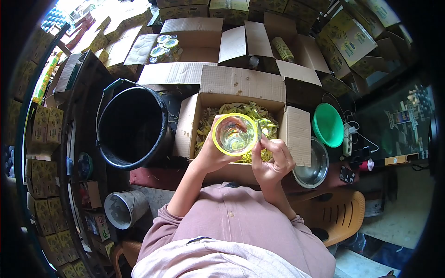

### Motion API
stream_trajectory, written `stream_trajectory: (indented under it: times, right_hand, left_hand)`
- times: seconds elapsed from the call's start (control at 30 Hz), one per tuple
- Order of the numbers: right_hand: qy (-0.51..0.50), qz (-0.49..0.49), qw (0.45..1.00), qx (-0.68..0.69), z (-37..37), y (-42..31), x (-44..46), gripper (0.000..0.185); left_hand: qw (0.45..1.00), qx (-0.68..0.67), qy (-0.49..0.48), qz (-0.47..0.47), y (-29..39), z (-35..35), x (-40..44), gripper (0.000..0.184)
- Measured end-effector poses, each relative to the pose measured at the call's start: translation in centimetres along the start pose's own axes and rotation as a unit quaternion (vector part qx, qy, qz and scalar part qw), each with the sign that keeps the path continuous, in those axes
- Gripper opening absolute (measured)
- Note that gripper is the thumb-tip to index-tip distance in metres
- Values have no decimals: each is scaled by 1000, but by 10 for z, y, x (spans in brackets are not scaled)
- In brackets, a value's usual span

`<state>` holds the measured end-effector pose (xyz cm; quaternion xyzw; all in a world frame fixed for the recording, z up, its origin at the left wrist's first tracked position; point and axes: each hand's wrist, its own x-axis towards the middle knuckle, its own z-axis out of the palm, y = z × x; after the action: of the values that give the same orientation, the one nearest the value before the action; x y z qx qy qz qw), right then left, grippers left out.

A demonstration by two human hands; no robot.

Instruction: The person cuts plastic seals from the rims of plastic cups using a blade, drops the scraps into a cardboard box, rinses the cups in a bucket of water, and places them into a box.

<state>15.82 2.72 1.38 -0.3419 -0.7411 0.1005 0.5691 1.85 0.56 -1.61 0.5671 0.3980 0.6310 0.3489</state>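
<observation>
Cardboard boxes (189,42) behind, yellow-rimmed cup (235,138) in left fingers (210,142)

Dark worktable (150,178) with maroon front carries a large black bucket (132,127) at left, an open cardboard carton (243,83) at centre, flaps spread, then rightward a green plastic bowl (328,125), a shiny round basin (311,175) nearer the front, white power strip (347,144), small black keypad device (347,175).
</observation>
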Motion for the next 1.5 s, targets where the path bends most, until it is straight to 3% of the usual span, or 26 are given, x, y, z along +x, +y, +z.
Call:
stream_trajectory:
  times: [0.47, 0.97, 1.07, 1.27, 1.43, 1.5]
  right_hand:
    - [-38, 68, 995, 58, -5, 5, -1, 21]
    - [-46, 61, 996, 51, -10, 7, -2, 20]
    - [-44, 43, 997, 35, -8, 11, -2, 19]
    - [-26, 75, 995, 64, -8, 8, 2, 18]
    - [-35, 48, 996, 70, -9, 2, 1, 15]
    - [-36, 37, 995, 82, -5, -1, -1, 14]
  left_hand:
    - [1000, -7, -30, -8, -6, -9, -3, 68]
    - [995, -62, -70, -22, -1, -8, -3, 65]
    - [988, -45, -138, -45, -3, -11, -4, 72]
    - [984, -127, -103, -63, -8, -10, -7, 75]
    - [972, -201, -40, -118, -4, -6, -5, 69]
    - [976, -190, -35, -99, -3, -6, -4, 67]
